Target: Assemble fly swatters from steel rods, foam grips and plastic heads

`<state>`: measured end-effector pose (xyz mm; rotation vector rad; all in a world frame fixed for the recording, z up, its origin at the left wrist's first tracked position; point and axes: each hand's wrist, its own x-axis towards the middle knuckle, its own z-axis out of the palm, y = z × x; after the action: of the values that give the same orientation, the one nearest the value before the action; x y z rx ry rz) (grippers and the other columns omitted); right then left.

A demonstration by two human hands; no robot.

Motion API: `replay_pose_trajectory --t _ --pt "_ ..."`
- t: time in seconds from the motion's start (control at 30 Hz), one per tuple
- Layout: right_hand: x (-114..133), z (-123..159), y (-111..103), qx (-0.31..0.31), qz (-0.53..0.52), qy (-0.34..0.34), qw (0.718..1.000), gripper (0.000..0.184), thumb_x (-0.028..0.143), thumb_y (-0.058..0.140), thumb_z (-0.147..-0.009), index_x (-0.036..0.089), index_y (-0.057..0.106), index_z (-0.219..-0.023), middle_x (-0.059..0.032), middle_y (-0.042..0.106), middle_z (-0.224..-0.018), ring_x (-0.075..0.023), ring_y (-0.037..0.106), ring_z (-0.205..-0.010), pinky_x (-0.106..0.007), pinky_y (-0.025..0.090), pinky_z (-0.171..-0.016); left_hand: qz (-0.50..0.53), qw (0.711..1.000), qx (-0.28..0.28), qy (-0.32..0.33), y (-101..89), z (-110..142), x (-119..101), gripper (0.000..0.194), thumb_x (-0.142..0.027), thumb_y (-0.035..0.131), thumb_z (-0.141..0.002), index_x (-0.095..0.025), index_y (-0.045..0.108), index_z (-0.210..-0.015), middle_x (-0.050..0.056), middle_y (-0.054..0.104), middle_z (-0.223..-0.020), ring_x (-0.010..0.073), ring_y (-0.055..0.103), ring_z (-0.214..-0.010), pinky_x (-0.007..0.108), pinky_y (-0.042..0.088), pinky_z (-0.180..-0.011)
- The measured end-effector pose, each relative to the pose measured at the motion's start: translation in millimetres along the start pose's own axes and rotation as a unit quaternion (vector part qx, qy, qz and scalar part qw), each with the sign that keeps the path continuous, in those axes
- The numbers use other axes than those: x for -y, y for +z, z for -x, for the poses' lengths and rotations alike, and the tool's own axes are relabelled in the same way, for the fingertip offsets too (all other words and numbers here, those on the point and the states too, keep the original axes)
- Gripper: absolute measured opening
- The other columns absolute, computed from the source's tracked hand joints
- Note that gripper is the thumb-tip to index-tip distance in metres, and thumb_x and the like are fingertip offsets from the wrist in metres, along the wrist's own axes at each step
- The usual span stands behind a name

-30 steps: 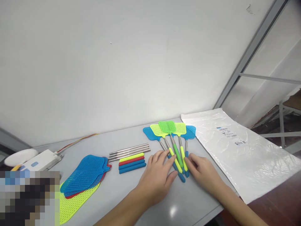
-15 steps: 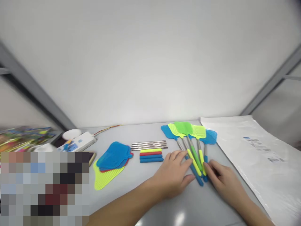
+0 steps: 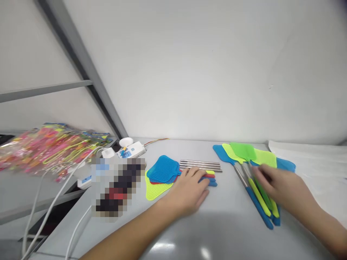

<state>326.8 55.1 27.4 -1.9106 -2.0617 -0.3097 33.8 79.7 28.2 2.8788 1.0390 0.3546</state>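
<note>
My left hand (image 3: 188, 189) lies palm down over the short coloured handles (image 3: 213, 180), its fingers forward and the thumb apart. Parts of the yellow, red and blue handles show past the fingertips. Just behind them is a row of thin metal rods (image 3: 200, 164). On the right, my right hand (image 3: 282, 182) is curled over the shafts of a fanned pile of assembled fly swatters (image 3: 242, 151), blue, yellow and green. Its fingertips are by the green swatter's neck; what they grip, if anything, is hidden. Loose swatter heads (image 3: 164, 169), blue, red and yellow, overlap left of the left hand.
A white power strip (image 3: 132, 150) with wires sits at the back left, near a white round object (image 3: 126, 142). Bagged colourful items (image 3: 62, 148) lie on a side shelf. White cables (image 3: 40, 202) hang at the left edge. White plastic sheeting (image 3: 317, 173) covers the right side.
The view has swung left. My left hand has moved from the assembled swatters to the loose handles. My right hand has shifted up the swatters, from the handles towards the heads.
</note>
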Motion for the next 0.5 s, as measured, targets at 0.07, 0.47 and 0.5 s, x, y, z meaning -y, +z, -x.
replay_pose_trajectory --t 0.07,0.47,0.5 --pt "-4.4 -17.6 -0.8 0.061 0.035 0.092 0.993 0.043 0.049 0.037 -0.093 0.023 0.045 -0.059 -0.0007 0.053 -0.05 -0.0171 0.048 -0.047 -0.028 0.025 -0.044 0.012 1.0 0.002 0.009 2.8 0.4 -5.1 0.026 -0.031 0.043 -0.097 -0.022 0.056 -0.118 0.006 0.054 -0.129 0.0265 0.045 -0.118 0.046 0.04 -0.095" --pt "-5.1 -32.6 9.9 0.177 0.046 0.159 0.97 0.034 0.036 0.044 -0.085 0.022 0.049 -0.054 -0.0054 0.061 -0.059 -0.0199 0.055 -0.056 -0.029 0.025 -0.048 0.054 0.998 0.0 0.025 9.4 -4.1 -2.0 0.029 -0.026 0.043 -0.097 -0.024 0.054 -0.123 0.006 0.052 -0.133 0.0273 0.043 -0.12 0.047 0.038 -0.095" --pt "-5.5 -33.1 10.3 0.176 0.049 0.16 0.97 0.033 0.035 0.044 -0.084 0.022 0.049 -0.054 -0.0052 0.061 -0.059 -0.0198 0.054 -0.056 -0.029 0.025 -0.048 0.054 0.998 -0.004 0.023 9.0 -4.4 -1.1 0.029 -0.026 0.043 -0.096 -0.025 0.054 -0.124 0.005 0.052 -0.134 0.0272 0.044 -0.119 0.047 0.038 -0.095"
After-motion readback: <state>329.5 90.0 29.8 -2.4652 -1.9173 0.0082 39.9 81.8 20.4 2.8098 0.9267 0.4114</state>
